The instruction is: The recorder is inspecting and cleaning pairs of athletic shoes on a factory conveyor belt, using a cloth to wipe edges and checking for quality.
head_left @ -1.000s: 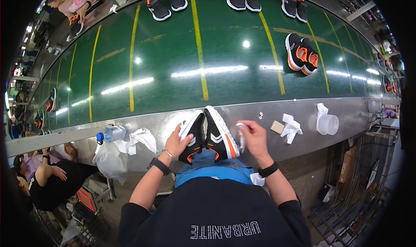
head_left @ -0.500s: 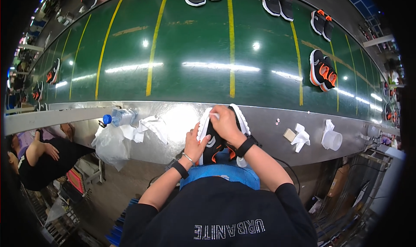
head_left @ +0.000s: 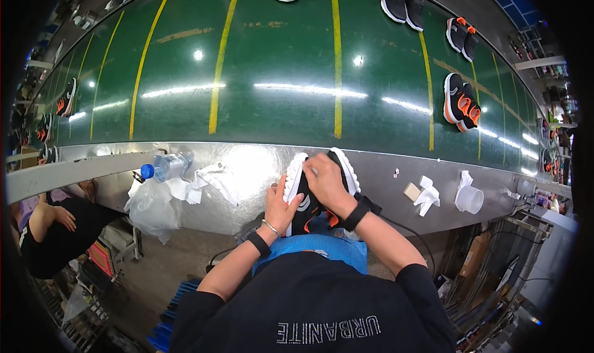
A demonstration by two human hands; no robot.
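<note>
Black sneakers with white soles and orange trim lie side by side at the metal bench's near edge, in front of my body. My left hand [head_left: 282, 208] is closed around the outer side of the left sneaker [head_left: 301, 215], thumb on its upper. Bent over the toe area, my right hand [head_left: 328, 181] has its fingertips pinched together at the left sneaker. Whatever those fingertips hold is blurred and hidden. The right sneaker [head_left: 348, 169] shows mainly its white sole edge and dark toe beyond my right hand; my wrist covers part of it.
A green belt [head_left: 272, 124] with yellow lines carries several pairs of sneakers beyond the metal bench [head_left: 383, 192]. A bottle [head_left: 172, 166], plastic bag [head_left: 154, 212] and white cloths lie left. A small block [head_left: 411, 192] and plastic cup [head_left: 471, 199] stand right. Another person [head_left: 52, 229] sits left.
My right fingers have shifted slightly over the left sneaker's toe, and the white bit at their tips no longer shows. My left hand keeps its hold. The whole view has turned a little.
</note>
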